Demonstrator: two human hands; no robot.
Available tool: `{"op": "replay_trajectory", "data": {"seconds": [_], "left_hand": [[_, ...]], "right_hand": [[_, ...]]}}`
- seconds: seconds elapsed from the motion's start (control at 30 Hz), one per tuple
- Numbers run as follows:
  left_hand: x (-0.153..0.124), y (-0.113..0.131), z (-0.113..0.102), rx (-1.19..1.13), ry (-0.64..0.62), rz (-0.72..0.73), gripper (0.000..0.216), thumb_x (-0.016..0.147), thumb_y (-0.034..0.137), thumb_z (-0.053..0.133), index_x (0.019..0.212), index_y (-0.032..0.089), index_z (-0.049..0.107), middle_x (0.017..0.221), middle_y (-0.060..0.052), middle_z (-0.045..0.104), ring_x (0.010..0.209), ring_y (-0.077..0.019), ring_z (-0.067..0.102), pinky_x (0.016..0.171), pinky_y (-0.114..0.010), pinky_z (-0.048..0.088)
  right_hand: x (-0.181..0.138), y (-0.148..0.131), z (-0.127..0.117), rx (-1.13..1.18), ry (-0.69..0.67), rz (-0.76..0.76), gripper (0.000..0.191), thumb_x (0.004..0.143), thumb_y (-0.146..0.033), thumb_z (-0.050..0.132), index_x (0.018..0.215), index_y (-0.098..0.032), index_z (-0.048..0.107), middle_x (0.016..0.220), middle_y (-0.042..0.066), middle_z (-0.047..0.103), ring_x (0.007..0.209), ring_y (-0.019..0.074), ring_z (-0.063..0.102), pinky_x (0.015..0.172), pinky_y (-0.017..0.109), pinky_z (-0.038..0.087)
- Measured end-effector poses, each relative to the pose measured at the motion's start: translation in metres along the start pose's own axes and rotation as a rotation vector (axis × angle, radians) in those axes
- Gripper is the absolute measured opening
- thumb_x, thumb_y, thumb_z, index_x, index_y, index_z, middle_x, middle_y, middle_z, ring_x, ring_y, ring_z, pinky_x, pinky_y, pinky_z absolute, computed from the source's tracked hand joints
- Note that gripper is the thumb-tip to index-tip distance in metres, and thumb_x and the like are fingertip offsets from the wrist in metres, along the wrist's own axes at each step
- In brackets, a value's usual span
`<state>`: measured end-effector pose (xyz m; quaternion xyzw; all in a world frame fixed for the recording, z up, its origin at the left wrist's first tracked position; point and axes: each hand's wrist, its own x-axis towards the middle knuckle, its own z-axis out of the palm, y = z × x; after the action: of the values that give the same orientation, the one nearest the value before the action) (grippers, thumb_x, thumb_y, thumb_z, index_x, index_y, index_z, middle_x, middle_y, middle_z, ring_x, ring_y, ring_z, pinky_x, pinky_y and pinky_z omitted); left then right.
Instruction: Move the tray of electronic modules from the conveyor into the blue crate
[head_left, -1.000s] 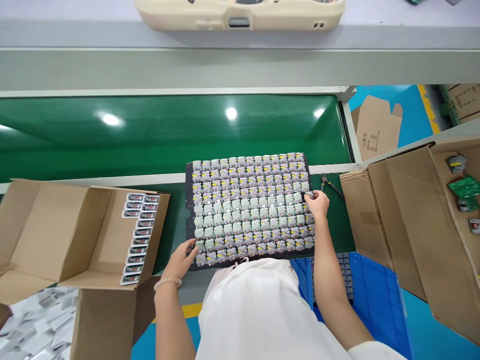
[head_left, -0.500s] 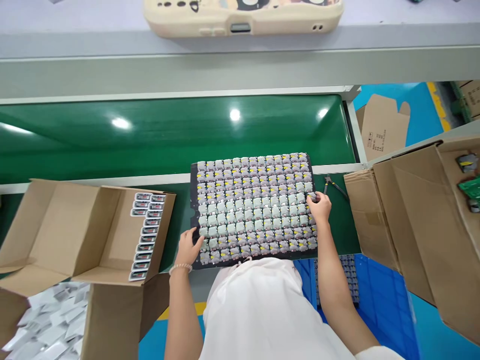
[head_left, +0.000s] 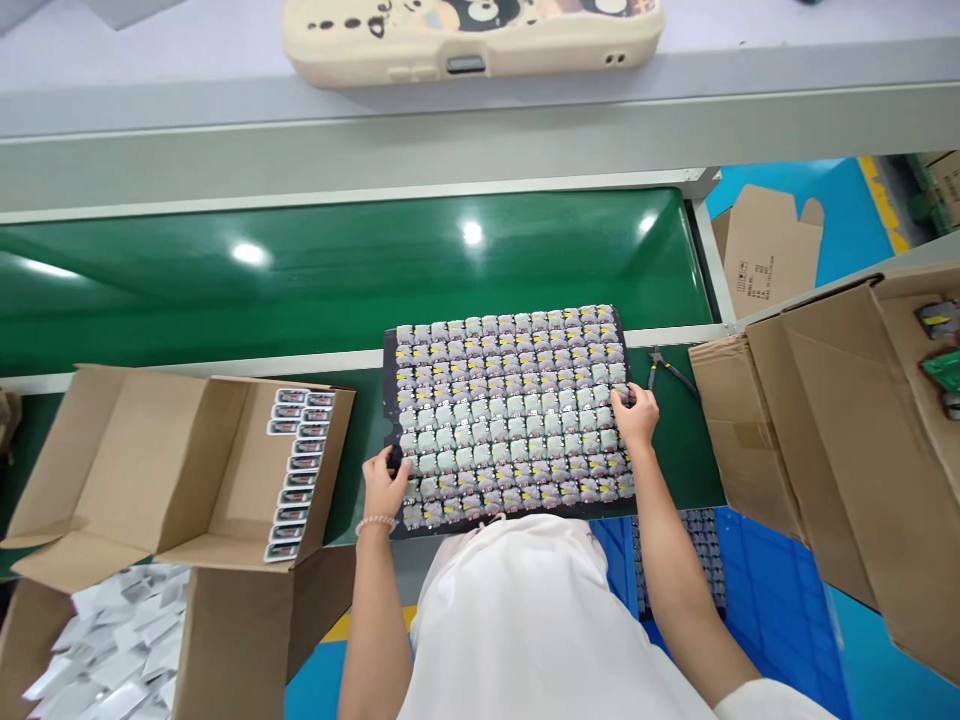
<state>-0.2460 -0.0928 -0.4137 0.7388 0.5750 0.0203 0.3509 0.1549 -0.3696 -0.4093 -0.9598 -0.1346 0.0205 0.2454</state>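
A black tray (head_left: 390, 365) lies in front of me, packed with rows of small grey and pale green moulded pieces (head_left: 517, 405), many with yellow marks. At its left edge my left hand (head_left: 384, 487) is closed, thumb and fingers around a small black piece (head_left: 395, 458); a beaded bracelet (head_left: 376, 521) circles that wrist. My right hand (head_left: 637, 414) pinches at the right edge, its fingertips on a small dark grey piece (head_left: 622, 394) at a row's end. The fingers partly cover both pieces.
Left stands an open carton (head_left: 247, 470) with small packs (head_left: 296, 480); below it, a box of white pieces (head_left: 120, 640). Pliers (head_left: 664, 370) lie right of the tray, beside another carton (head_left: 795, 430). A shelf with a phone case (head_left: 480, 45) spans above the green belt (head_left: 360, 270).
My left hand has shifted slightly right and up along the tray's edge, and the black piece between its fingers shows more plainly. My right hand has barely moved. The view has tilted slightly.
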Motion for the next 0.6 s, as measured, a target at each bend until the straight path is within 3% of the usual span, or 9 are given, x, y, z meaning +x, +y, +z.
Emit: {"op": "replay_trajectory", "data": {"seconds": [0.1, 0.2, 0.37, 0.47, 0.6], "left_hand": [[0.0, 0.004, 0.002, -0.007, 0.015, -0.02, 0.054, 0.082, 0.042, 0.051, 0.128, 0.013, 0.05, 0.119, -0.013, 0.044, 0.091, -0.02, 0.06, 0.098, -0.042, 0.048], [0.006, 0.008, -0.001, 0.011, 0.043, -0.054, 0.053, 0.082, 0.04, 0.052, 0.127, 0.012, 0.051, 0.119, -0.014, 0.044, 0.106, -0.0234, 0.056, 0.103, -0.04, 0.044], [0.043, 0.022, -0.012, 0.069, 0.119, -0.151, 0.051, 0.083, 0.04, 0.052, 0.127, 0.014, 0.052, 0.12, -0.014, 0.048, 0.121, -0.028, 0.047, 0.113, -0.046, 0.029], [0.067, 0.035, -0.014, 0.093, 0.15, -0.213, 0.048, 0.084, 0.039, 0.048, 0.122, 0.011, 0.055, 0.115, -0.016, 0.054, 0.118, -0.0282, 0.051, 0.107, -0.043, 0.035], [0.08, 0.053, -0.003, 0.147, 0.207, -0.321, 0.051, 0.082, 0.038, 0.048, 0.12, 0.005, 0.053, 0.118, -0.026, 0.054, 0.109, -0.0372, 0.057, 0.091, -0.052, 0.045]], "right_hand": [[-0.003, -0.001, 0.001, 0.033, 0.01, -0.005, 0.046, 0.08, -0.045, 0.053, 0.111, -0.012, 0.064, 0.097, 0.013, 0.062, 0.087, 0.0233, 0.057, 0.084, 0.036, 0.047], [-0.005, -0.002, 0.001, 0.073, 0.011, -0.009, 0.044, 0.082, -0.044, 0.05, 0.11, -0.012, 0.064, 0.097, 0.013, 0.063, 0.088, 0.0233, 0.058, 0.086, 0.036, 0.047], [-0.009, -0.008, 0.003, 0.109, 0.086, 0.062, 0.047, 0.08, -0.043, 0.054, 0.109, -0.008, 0.066, 0.096, 0.015, 0.067, 0.09, 0.0253, 0.061, 0.088, 0.038, 0.047], [-0.01, -0.012, 0.002, 0.139, 0.093, 0.121, 0.047, 0.082, -0.042, 0.051, 0.112, -0.01, 0.066, 0.099, 0.014, 0.07, 0.089, 0.0241, 0.065, 0.088, 0.036, 0.047], [-0.008, -0.011, -0.004, 0.075, 0.024, 0.209, 0.047, 0.086, -0.036, 0.04, 0.115, -0.009, 0.064, 0.098, 0.015, 0.071, 0.089, 0.0238, 0.066, 0.086, 0.034, 0.048]]}}
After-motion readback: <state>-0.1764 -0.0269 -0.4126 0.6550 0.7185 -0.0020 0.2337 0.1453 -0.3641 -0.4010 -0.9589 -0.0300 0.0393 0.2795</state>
